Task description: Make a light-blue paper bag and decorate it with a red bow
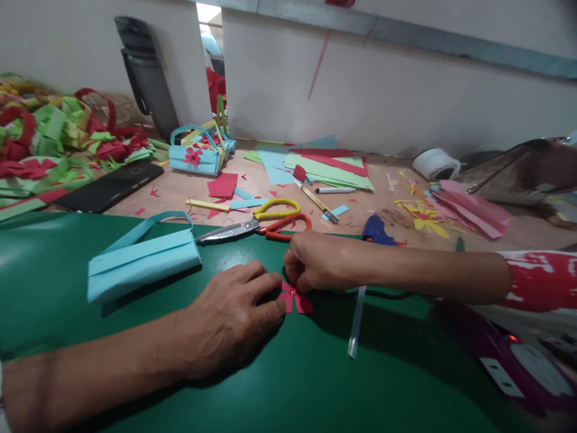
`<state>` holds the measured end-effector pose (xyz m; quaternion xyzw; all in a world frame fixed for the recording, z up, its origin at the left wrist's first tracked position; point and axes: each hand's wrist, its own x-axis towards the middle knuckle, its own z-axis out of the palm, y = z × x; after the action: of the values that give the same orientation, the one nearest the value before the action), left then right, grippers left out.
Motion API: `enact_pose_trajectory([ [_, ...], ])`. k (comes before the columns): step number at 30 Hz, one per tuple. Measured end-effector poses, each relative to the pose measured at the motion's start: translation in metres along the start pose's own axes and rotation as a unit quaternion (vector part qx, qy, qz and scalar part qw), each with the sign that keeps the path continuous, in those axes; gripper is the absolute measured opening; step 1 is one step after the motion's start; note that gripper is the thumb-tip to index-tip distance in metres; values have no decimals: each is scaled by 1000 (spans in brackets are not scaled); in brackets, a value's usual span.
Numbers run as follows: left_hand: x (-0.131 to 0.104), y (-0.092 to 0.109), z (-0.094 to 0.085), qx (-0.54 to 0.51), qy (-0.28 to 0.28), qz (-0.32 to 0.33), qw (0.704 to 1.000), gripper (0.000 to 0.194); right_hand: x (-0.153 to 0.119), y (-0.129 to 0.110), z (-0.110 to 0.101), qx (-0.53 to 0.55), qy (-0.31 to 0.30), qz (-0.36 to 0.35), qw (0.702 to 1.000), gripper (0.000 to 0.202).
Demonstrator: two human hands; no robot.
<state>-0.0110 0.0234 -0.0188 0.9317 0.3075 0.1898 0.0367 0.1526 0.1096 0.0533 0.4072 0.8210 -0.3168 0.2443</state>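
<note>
A small red paper flower (297,302) lies on the green mat, with a tiny shiny spot at its centre. My left hand (237,310) holds its left edge between thumb and fingers. Over the flower's top part, my right hand (311,261) is closed with its fingertips bent down by the centre; what they pinch is hidden. A light blue paper handbag (144,264) with a strap rests beyond my left hand. Scissors (259,224) with yellow and orange handles lie just behind my hands. Partly covered by my right forearm are a blue glue gun (378,230) and a clear glue stick (357,325).
At the back are a finished blue bag (196,157), coloured paper sheets (329,168), a cutter knife (318,201) and a pen (336,190). A phone (112,185), paper pieces (54,129) and a dark bottle (148,78) stand left. A purple power strip (518,361) sits right.
</note>
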Motion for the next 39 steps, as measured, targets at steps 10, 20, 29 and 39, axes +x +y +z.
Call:
enact_pose_trajectory([
  [10, -1, -1, 0, 6, 7, 2, 1000, 19, 0, -4, -2, -19, -1, -2, 1000, 18],
  [20, 2, 2, -3, -25, -29, -19, 999, 24, 2, -5, -2, -28, -5, -7, 1000, 17],
  [29, 10, 1, -9, -81, -61, -49, 994, 28, 2, -5, -1, -37, -5, -5, 999, 22],
  [39, 17, 0, -10, -120, -87, -88, 985, 35, 1, -5, -2, -34, -6, -13, 999, 19],
])
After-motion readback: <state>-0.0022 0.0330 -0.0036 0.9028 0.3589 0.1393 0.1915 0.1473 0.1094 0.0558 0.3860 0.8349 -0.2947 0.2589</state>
